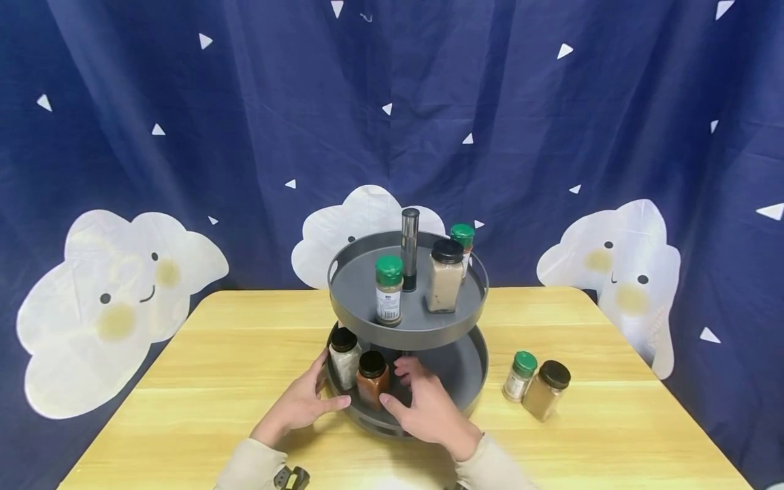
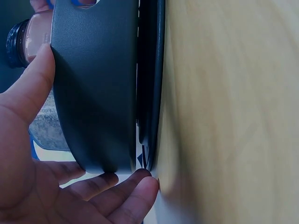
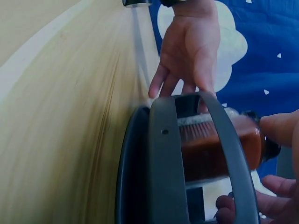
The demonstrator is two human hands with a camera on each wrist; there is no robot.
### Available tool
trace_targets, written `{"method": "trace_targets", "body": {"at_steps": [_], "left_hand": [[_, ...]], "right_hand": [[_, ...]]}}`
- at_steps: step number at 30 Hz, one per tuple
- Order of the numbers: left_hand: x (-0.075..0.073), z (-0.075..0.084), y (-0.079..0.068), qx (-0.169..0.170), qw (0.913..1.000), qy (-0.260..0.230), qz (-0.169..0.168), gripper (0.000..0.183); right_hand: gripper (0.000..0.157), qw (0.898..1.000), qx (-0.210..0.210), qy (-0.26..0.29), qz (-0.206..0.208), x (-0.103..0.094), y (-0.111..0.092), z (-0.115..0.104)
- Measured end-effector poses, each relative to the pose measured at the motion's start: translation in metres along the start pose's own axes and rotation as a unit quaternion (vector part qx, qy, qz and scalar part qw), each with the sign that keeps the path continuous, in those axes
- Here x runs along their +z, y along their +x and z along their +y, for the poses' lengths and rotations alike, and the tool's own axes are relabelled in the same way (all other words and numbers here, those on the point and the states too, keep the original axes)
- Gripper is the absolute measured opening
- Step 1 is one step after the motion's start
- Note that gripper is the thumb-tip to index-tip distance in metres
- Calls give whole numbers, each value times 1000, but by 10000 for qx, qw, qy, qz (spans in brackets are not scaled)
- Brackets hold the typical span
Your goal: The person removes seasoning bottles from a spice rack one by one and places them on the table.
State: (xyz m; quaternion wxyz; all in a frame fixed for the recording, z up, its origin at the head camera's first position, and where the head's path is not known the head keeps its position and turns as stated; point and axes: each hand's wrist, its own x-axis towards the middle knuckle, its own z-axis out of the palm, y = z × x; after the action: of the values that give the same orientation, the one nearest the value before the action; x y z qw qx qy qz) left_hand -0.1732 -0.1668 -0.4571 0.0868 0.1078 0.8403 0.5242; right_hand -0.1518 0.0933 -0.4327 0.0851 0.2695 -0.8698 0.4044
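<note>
A two-tier grey turntable rack (image 1: 422, 335) stands on the table. On its lower tray (image 1: 462, 374), at the left, are a black-capped jar of pale contents (image 1: 345, 361) and a black-capped jar of reddish-brown spice (image 1: 372, 388). My left hand (image 1: 303, 401) spreads around the lower tray's left edge; in the left wrist view its fingers (image 2: 96, 184) touch the outer wall and the thumb lies near the rim. My right hand (image 1: 429, 408) is over the tray's front, its thumb by the reddish-brown jar (image 3: 205, 154) and its other fingers loosely bent, apart from the jar.
The upper tray (image 1: 361, 272) carries a green-capped shaker (image 1: 388, 292), a tall black-capped jar (image 1: 445, 279) and another green-capped shaker (image 1: 463, 238) behind it. Right of the rack, a green-capped shaker (image 1: 519, 378) and a black-capped jar (image 1: 545, 391) stand on the table (image 1: 612, 435).
</note>
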Motion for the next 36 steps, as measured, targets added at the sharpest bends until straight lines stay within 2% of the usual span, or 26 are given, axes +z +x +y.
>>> {"method": "trace_targets", "body": {"at_steps": [4,14,19,28,36], "left_hand": [[0,1,0,5,10000,-80,-39,107],[1,2,-3,-31,10000,-25,-27,108],[0,2,-3,-61,10000,14,-23,109],[1,2,-3,-27,10000,40,8,108],[0,3,-3,-59,10000,33,12,107]], "right_hand": [[51,9997,71,-173,-167,5,3,-3],[54,9990,267,-113,-344,10,6,-5],[56,9982,271,-363,-391,13,12,-5],[45,9976,154,-636,-203,17,16,-3],[45,9981,62,-600,-104,16,14,-2]]}}
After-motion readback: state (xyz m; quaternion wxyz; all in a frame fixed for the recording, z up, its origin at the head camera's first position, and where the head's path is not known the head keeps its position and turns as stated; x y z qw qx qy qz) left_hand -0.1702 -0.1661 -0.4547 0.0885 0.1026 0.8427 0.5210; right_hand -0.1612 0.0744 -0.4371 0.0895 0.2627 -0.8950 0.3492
